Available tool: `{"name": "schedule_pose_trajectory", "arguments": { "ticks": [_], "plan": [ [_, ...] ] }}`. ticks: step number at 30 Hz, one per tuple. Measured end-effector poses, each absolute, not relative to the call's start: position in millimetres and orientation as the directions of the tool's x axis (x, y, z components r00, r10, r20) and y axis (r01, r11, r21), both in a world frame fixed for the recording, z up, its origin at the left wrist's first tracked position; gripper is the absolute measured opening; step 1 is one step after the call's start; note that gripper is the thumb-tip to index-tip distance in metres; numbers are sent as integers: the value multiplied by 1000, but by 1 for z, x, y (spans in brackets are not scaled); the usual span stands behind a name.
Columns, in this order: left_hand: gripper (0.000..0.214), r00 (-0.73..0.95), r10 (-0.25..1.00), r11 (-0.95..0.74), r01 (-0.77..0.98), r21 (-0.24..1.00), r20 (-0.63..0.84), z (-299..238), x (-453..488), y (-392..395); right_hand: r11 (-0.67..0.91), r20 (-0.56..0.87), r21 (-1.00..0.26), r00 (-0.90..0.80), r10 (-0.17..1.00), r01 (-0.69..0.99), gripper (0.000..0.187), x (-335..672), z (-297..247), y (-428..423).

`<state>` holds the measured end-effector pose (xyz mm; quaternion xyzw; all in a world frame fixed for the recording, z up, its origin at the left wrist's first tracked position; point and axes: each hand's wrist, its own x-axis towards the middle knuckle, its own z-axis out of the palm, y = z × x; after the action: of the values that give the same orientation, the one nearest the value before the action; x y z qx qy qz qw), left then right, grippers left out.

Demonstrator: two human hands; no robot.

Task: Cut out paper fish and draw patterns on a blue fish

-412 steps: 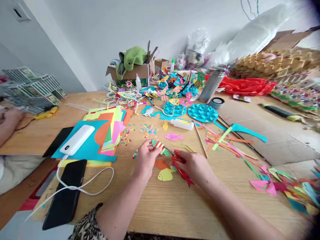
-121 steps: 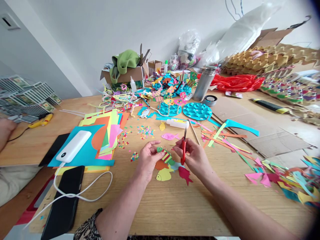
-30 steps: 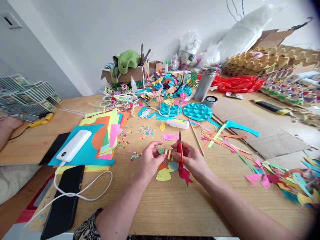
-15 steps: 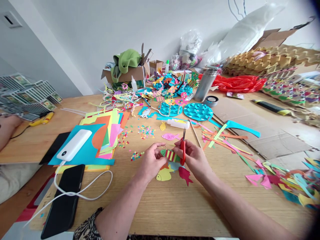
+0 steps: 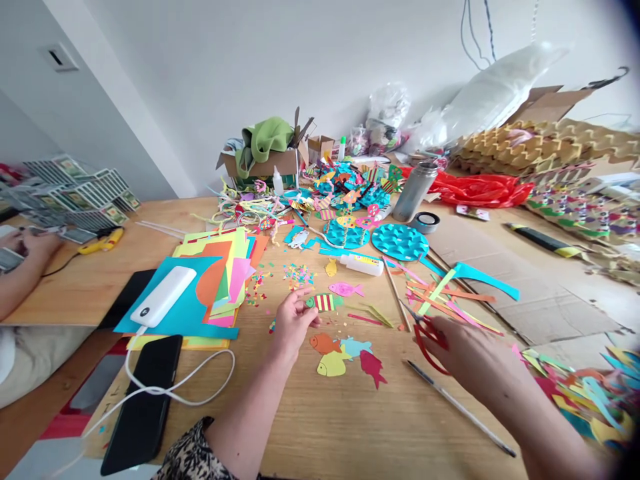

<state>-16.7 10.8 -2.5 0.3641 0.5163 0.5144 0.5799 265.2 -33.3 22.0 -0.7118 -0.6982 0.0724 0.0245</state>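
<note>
Between the fingers of my left hand is a green paper fish with red and yellow stripes. My right hand is out to the right, fingers around the red handles of a pair of scissors, whose blades point up and left. Below the striped fish lie an orange paper fish, a yellow one, a light blue one and a dark pink one. A pink paper fish lies just beyond it. Thin paper strips rest between my hands.
A pen and a thin stick lie near the scissors. Farther back are a glue bottle, blue discs and a metal flask. Coloured paper, a power bank and a phone are left. Another person's hand shows far left.
My right hand has moved right with the scissors, away from the striped fish. My left hand has shifted slightly left with the fish. The pen and the thin strips now show.
</note>
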Motion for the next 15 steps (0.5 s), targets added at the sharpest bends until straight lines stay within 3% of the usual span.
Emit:
{"name": "schedule_pose_trajectory", "arguments": {
  "ticks": [6, 11, 15],
  "plan": [
    [57, -99, 971, 188, -247, 951, -218, -3, -21, 14, -61, -311, 83, 84, 947, 995, 35, 292, 2, -52],
    [55, -115, 973, 164, -251, 954, -198, -1, -22, 14, -45, -435, 145, 105, 894, 988, 39, 289, 16, -45],
    [55, -117, 972, 168, -267, 949, -205, 1, -23, 15, -44, -438, 146, 105, 893, 988, 33, 295, 15, -38]
  ]
}}
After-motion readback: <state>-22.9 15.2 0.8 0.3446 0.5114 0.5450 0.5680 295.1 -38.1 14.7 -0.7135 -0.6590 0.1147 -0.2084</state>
